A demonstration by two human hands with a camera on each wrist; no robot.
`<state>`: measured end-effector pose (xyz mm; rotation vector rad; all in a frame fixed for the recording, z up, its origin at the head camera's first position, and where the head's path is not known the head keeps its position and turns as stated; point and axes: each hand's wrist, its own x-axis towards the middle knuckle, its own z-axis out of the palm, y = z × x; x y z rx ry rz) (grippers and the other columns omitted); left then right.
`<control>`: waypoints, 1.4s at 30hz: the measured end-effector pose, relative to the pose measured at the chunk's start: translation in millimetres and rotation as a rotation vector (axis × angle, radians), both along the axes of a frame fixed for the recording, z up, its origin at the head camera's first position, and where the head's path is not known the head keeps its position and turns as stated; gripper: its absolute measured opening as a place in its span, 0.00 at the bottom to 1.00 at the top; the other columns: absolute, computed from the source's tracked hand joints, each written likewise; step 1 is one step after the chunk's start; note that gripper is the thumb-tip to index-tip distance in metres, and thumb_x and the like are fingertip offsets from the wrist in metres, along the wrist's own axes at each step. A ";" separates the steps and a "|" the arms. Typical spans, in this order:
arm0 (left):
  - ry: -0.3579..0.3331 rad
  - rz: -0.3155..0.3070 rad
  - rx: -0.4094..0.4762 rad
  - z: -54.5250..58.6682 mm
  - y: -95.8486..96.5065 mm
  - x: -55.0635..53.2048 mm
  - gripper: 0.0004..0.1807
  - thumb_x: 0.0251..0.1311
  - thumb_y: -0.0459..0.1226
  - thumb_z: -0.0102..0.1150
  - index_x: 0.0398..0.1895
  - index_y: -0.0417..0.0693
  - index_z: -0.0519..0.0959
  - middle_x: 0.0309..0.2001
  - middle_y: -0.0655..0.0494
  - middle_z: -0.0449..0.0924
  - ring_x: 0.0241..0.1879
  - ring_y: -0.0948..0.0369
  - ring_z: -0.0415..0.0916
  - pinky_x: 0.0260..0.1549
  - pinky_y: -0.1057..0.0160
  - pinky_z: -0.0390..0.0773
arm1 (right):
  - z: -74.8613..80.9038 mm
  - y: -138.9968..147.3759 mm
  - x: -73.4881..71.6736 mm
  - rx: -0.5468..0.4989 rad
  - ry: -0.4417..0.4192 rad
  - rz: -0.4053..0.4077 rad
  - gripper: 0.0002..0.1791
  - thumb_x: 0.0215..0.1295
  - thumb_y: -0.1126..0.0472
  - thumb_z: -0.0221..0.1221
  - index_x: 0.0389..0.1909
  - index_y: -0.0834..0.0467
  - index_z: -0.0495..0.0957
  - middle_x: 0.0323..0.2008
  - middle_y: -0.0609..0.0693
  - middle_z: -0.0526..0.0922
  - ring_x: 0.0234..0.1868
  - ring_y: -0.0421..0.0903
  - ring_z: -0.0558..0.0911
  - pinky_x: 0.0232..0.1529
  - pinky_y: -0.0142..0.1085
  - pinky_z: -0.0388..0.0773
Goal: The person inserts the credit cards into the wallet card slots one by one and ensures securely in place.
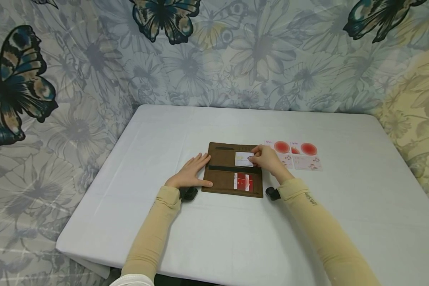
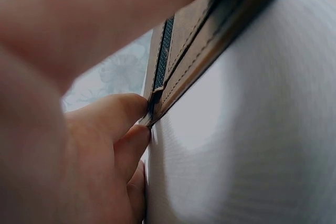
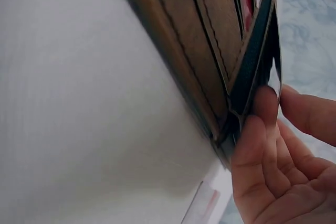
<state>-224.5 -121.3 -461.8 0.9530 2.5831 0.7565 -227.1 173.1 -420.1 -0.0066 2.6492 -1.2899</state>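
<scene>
A brown leather wallet (image 1: 218, 182) lies spread flat on the white table, with a dark band (image 1: 223, 168) across its middle. My left hand (image 1: 187, 174) rests at its left edge, fingers and thumb spread; in the left wrist view, fingertips touch the wallet's corner (image 2: 181, 40). My right hand (image 1: 267, 159) pinches the right end of a white card (image 1: 241, 159) over the upper half. In the right wrist view, thumb and fingers hold the card (image 3: 274, 80) edge-on beside the band (image 3: 251, 69). Red-and-white cards (image 1: 242, 182) sit in the lower half.
Pink-and-white printed sheets (image 1: 307, 162) with red circles lie right of the wallet, partly behind my right hand. A black wrist device (image 1: 273, 193) hangs below each wrist. Flowered fabric (image 1: 214, 75) with butterflies stands behind the table (image 1: 136, 230).
</scene>
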 end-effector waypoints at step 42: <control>0.009 0.004 0.007 0.1 -0.4 0.7 0.55 0.51 0.56 0.63 0.73 0.44 0.43 0.73 0.48 0.37 0.70 0.53 0.29 0.65 0.54 0.32 | -9.8 -0.7 16.8 0.031 0.007 0.160 0.17 0.65 0.63 0.55 0.52 0.68 0.74 0.42 0.60 0.78 0.43 0.52 0.75 0.45 0.42 0.73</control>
